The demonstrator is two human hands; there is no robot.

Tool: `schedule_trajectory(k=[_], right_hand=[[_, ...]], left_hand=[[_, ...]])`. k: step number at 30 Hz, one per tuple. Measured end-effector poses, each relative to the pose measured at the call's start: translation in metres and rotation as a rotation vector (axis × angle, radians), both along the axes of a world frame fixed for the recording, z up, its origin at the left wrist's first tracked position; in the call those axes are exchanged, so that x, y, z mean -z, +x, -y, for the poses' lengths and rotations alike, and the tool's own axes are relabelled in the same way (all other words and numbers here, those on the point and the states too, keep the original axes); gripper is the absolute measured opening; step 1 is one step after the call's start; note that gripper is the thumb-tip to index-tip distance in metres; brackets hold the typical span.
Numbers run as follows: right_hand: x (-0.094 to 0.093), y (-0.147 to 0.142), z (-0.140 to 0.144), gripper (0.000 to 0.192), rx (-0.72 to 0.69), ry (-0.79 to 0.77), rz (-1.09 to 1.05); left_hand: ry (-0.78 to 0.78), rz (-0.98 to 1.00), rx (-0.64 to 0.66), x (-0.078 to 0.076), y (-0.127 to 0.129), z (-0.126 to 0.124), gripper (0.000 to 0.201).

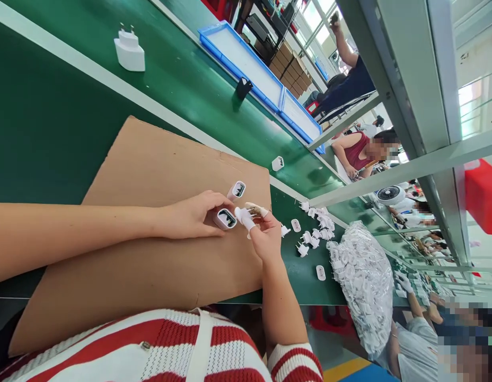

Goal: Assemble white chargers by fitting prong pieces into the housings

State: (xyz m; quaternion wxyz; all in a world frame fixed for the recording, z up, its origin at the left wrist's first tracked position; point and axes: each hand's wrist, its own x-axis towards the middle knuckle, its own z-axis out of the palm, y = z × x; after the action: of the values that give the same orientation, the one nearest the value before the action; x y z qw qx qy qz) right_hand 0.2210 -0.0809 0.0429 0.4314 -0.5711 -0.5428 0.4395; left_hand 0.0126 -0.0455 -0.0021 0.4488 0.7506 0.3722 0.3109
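Note:
My left hand point(190, 215) is closed round a white charger housing point(226, 219), its open end facing right with dark parts showing inside. Just behind it, a second white housing point(237, 191) stands on the cardboard sheet point(162, 270). My right hand point(269, 236) wears pale covers on thumb and forefinger and pinches a small white plug piece point(252, 212) with thin pins, close to the housing's open end. The fingers partly hide this piece. Right of that hand lie several loose white plug pieces point(315, 233) on the green table.
A clear bag point(363, 281) full of white parts sits at the right table edge. Across the green belt are an assembled charger point(130, 50), a white housing point(278, 163), a black piece point(243, 88) and blue-rimmed trays point(246, 58). Metal framing point(409, 180) crosses the upper right; people sit beyond.

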Motion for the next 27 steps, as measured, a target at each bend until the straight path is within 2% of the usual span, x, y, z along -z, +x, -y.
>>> schedule_trajectory(k=[2, 5, 8, 13, 18, 22, 27], right_hand=[[0.000, 0.000, 0.004, 0.034, -0.034, 0.079, 0.123], [0.000, -0.001, 0.010, 0.035, -0.145, 0.244, 0.355], [-0.003, -0.003, 0.012, 0.038, -0.250, 0.362, 0.490], [-0.005, -0.007, 0.010, 0.030, -0.272, 0.389, 0.530], [-0.003, -0.009, 0.010, 0.032, -0.262, 0.370, 0.589], [-0.001, -0.009, 0.009, 0.031, -0.274, 0.435, 0.690], [-0.002, -0.008, 0.008, 0.035, -0.340, 0.434, 0.773]], left_hand=[[-0.007, 0.004, 0.030, -0.002, -0.003, 0.000, 0.045], [0.032, -0.011, 0.010, -0.001, -0.002, -0.002, 0.042], [0.081, -0.022, 0.000, 0.001, 0.001, -0.003, 0.041], [0.109, 0.002, -0.007, 0.003, 0.003, -0.003, 0.040], [0.106, 0.015, 0.002, 0.004, 0.003, -0.003, 0.039], [0.116, 0.018, 0.008, 0.005, 0.003, -0.003, 0.038], [0.114, 0.011, 0.011, 0.004, 0.002, -0.003, 0.038]])
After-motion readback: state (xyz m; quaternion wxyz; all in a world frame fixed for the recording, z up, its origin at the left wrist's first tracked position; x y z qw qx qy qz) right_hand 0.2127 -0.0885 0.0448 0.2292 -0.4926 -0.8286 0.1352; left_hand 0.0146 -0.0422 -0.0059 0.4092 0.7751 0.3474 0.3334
